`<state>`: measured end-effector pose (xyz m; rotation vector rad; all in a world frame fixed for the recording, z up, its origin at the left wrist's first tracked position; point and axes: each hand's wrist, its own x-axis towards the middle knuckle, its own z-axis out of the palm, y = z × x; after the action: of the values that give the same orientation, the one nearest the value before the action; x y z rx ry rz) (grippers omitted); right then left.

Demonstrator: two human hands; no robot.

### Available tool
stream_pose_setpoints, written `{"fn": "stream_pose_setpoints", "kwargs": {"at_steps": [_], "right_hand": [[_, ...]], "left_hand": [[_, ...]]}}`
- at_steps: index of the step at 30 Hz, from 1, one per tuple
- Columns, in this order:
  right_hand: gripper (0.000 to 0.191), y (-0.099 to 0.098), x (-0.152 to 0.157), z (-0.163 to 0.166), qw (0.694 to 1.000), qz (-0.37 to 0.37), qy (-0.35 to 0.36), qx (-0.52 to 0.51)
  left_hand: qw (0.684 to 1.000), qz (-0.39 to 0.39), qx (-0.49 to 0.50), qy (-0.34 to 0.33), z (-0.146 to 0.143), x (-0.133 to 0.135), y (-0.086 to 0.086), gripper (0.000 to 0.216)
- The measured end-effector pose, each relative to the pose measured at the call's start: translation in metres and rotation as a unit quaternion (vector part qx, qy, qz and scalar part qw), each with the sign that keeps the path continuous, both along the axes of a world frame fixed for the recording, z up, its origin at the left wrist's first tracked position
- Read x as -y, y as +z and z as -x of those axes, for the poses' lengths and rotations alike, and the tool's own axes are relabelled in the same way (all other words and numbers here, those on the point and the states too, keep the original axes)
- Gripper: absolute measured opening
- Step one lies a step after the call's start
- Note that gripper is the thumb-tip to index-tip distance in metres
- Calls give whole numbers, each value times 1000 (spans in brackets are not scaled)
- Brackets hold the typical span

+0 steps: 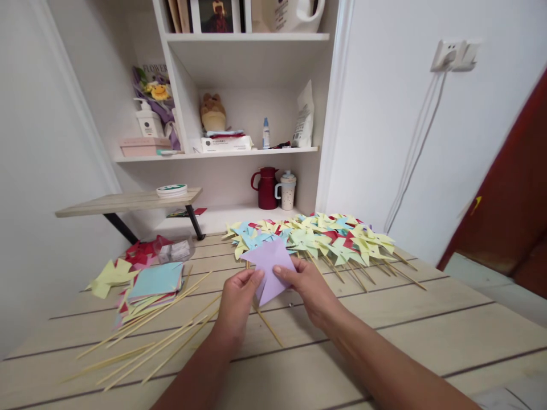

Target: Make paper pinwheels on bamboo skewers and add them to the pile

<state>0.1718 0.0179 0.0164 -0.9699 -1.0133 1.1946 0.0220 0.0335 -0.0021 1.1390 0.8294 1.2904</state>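
Note:
A purple paper pinwheel [270, 267] is held up over the wooden table [427, 336] by both hands. My left hand [236, 304] pinches its left edge and also seems to grip a thin wooden stick [268, 326] that slants down behind the paper. My right hand [308, 287] pinches a fold near the paper's middle. Just beyond my hands lies a heap of finished pinwheels on sticks [325, 236], yellow, blue, green and red.
Several loose wooden sticks [145, 344] lie at the front left. A stack of coloured paper squares [154, 285] and cut yellow pieces [111, 276] sit left. White shelves behind hold a red jug [265, 188] and a cup [287, 191]. A small raised board [128, 202] stands at left.

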Motion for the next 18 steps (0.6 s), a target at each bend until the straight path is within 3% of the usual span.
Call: {"fn": "stream_pose_setpoints", "kwargs": {"at_steps": [4, 7, 12, 18], "right_hand": [[33, -1, -2, -8, 994, -81, -51, 57], [37, 1, 1, -13, 968, -165, -107, 157], [30, 1, 11, -8, 848, -338, -158, 377], [24, -10, 12, 2, 748, -390, -163, 512]], "left_hand": [[998, 30, 36, 38, 7, -5, 2, 36], [996, 38, 56, 54, 13, -9, 4, 36], [995, 34, 78, 48, 15, -10, 4, 32], [991, 25, 126, 22, 14, -12, 1, 27]]}}
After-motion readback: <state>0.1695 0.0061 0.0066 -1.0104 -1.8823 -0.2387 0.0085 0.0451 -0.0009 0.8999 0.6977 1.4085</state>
